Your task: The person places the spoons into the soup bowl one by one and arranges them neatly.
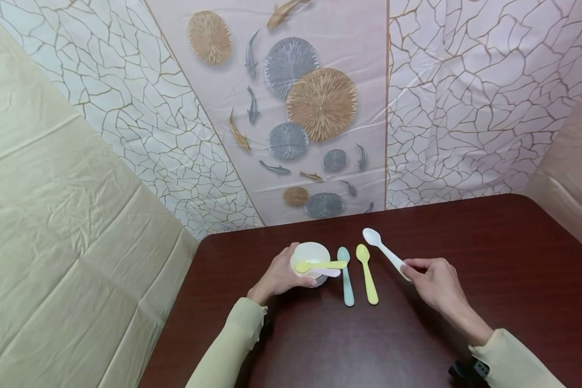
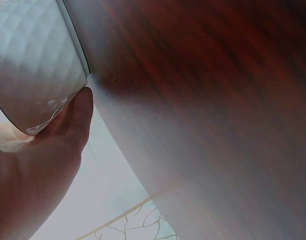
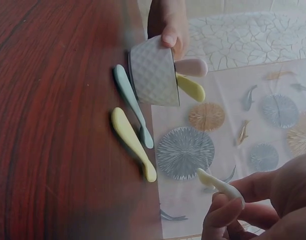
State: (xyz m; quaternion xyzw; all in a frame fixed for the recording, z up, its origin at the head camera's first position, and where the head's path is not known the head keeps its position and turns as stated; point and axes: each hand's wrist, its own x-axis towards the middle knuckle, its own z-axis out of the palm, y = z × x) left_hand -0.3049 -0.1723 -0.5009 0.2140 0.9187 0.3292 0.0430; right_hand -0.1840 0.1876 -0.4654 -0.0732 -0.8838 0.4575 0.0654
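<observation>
In the head view my left hand [image 1: 280,274] grips a white cup [image 1: 310,249] around its side, thumb toward the front. A yellow spoon [image 1: 328,264] and a pale pink spoon [image 1: 331,272] stand in it, handles sticking out over the rim to the right. Diamond relief covers the cup's wall [image 2: 33,55] in the left wrist view. My right hand [image 1: 438,283] pinches a white spoon [image 1: 388,252] by its handle end, bowl pointing away and left. Between the hands lie a mint green spoon [image 1: 347,280] and a second yellow spoon [image 1: 368,276], side by side.
The dark reddish wood table [image 1: 364,345] has rounded far corners. Behind it hangs a patterned cloth [image 1: 320,167] with fish and round motifs. Plain beige cloth [image 1: 68,231] hangs at the left. A small black device [image 1: 468,372] sits at the right wrist.
</observation>
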